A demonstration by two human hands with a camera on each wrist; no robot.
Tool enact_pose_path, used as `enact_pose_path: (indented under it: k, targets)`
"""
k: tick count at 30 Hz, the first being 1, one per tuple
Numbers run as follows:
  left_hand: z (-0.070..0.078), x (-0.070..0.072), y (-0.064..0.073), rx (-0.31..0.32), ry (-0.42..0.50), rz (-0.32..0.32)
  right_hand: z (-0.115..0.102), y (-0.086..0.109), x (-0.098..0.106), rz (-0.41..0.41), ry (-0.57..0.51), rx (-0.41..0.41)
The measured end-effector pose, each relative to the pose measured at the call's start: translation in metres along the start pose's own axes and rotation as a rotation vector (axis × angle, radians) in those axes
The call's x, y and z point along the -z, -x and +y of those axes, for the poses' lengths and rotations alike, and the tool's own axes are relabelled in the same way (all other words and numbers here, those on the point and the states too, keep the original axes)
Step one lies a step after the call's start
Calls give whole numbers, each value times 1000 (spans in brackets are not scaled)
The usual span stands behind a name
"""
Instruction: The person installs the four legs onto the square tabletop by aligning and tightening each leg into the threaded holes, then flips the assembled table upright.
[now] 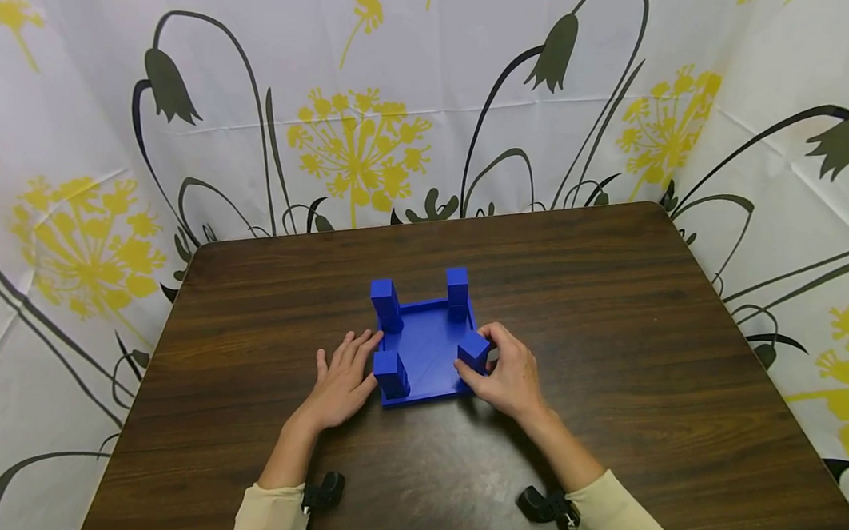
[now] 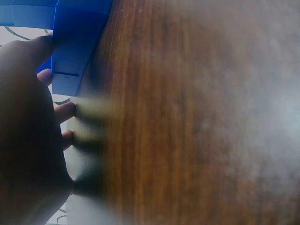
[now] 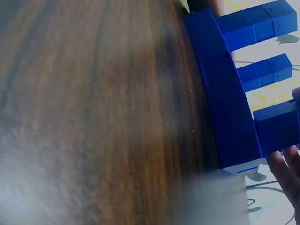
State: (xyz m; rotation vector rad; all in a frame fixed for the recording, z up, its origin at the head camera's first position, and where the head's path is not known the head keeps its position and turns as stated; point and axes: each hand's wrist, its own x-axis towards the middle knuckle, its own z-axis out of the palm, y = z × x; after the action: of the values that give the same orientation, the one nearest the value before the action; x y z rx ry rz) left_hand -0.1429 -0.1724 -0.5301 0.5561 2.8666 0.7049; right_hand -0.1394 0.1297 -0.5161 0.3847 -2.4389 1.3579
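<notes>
A square blue tray (image 1: pixel 427 349) with a low rim lies on the table, and a blue post stands at each corner. My right hand (image 1: pixel 514 378) pinches the near-right post (image 1: pixel 474 349) between thumb and fingers. In the right wrist view this post (image 3: pixel 276 126) stands at the end of the tray's side (image 3: pixel 225 93). Fingers spread, my left hand (image 1: pixel 342 385) lies against the tray's left side, by the near-left post (image 1: pixel 391 375). The left wrist view shows its thumb touching the blue tray wall (image 2: pixel 77 42). Farther back stand the far-left post (image 1: pixel 386 305) and far-right post (image 1: pixel 457 293).
The brown wood-grain table (image 1: pixel 608 331) extends to both sides of the tray. A white curtain (image 1: pixel 435 65) with yellow and grey-green flowers hangs behind the table and along its sides. A black wrist strap (image 1: pixel 324 492) is on each wrist.
</notes>
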Motion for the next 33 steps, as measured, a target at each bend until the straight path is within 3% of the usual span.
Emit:
enact_pose_path:
  k: [19,33]
  targets:
    - [0,0,0,5,2,-2,-4,6,-7,112,73,-11]
    - [1,1,0,3,5,-1,-5,6,-7,117,75,11]
